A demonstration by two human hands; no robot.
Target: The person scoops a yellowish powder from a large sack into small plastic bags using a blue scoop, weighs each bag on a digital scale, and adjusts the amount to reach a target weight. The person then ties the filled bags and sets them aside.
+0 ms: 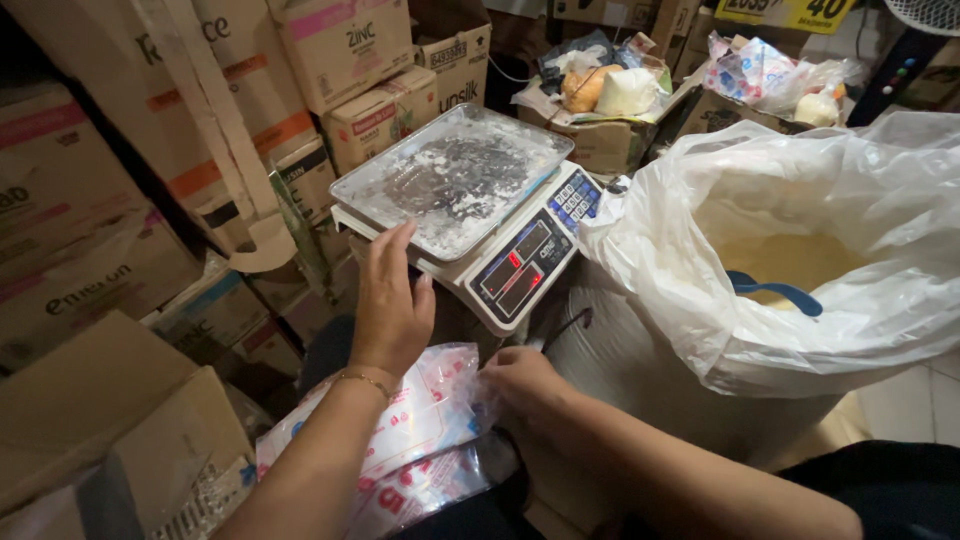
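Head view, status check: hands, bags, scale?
Left hand open, resting at scale edge. Right hand pinching plastic bags on lap. Scale pan dusted with powder, nothing on it. Open sack right.

**Surroundings: stockroom items**

Large sack lined with clear plastic [800, 190], holding pale yellow powder [790, 258] and a blue scoop handle [775, 291]. Stacked cardboard cartons [340, 45] at left. Open box of bagged goods [610, 90] behind.
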